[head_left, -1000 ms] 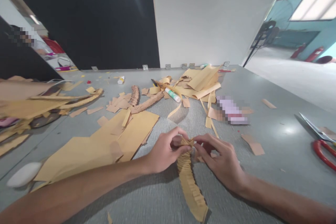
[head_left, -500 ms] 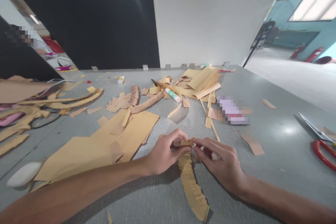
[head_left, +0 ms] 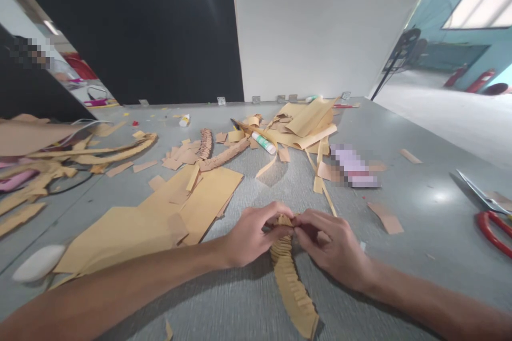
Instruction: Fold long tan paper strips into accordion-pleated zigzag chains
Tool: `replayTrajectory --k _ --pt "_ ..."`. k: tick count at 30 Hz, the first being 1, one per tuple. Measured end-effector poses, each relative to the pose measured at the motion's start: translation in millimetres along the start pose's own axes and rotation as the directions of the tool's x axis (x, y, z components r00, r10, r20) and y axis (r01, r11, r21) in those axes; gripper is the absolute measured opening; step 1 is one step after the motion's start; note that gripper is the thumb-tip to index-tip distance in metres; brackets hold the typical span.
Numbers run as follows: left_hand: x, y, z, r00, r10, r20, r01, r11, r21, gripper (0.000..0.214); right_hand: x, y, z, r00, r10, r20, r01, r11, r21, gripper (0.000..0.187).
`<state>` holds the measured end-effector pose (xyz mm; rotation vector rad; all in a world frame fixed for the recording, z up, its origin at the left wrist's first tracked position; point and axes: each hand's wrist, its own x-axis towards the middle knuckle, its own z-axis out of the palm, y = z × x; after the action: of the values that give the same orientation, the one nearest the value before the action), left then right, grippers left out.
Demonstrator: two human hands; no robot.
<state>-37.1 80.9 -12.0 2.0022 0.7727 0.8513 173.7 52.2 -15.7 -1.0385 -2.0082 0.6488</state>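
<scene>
A tan strip of pleated paper [head_left: 291, 285] runs toward me over the grey table, its folds packed tightly near the top and flatter at the near end. My left hand [head_left: 258, 235] pinches the strip's far end between thumb and fingers. Beside it, my right hand [head_left: 334, 245] is closed with thumb and fingertips pressed to the same end from the right. The fingertips of both hands nearly meet there and partly hide the fold. Flat sheets of tan paper [head_left: 120, 232] lie to the left of my left hand.
Beyond my hands lie a glue stick [head_left: 264, 143], a brown pleated paper piece [head_left: 205, 144] and paper scraps [head_left: 182, 155]. Red-handled scissors [head_left: 494, 229] rest at the right. A white computer mouse [head_left: 39, 263] sits at the left. A black and white panel [head_left: 320, 26] stands behind.
My right hand's fingers have drawn in more closely at the pleated strip's far end. The top fold has shifted slightly between my fingertips. The strip's near end stays in place.
</scene>
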Motion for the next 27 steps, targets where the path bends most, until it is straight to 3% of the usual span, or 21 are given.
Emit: replayTrajectory --k 6,13,20,24,27 --pt "-5 -2 2.0 1.0 0.019 0.0 -0.019 1.0 0.008 0.042 0 -5 -2 0.997 0.076 0.027 -0.077 0.996 0.05 0.015" --pt "-5 -2 3.0 0.995 0.057 -0.085 -0.055 0.998 0.024 0.044 1 -3 -1 0.977 0.208 0.055 -0.214 0.968 0.131 0.016" --pt "-6 -5 3.3 0.991 0.036 -0.128 -0.033 0.999 0.025 0.04 3 -1 -5 0.952 0.178 0.249 -0.22 0.963 0.155 0.016" --pt "0 -1 -0.1 0.988 0.048 -0.144 -0.035 0.995 0.091 0.025 0 2 -3 0.97 0.175 0.167 -0.204 0.964 0.172 0.021" --pt "4 1 -3.4 0.99 -0.004 -0.141 0.017 0.996 0.09 0.023 -2 4 0 0.982 0.189 0.033 -0.191 0.958 0.213 0.026"
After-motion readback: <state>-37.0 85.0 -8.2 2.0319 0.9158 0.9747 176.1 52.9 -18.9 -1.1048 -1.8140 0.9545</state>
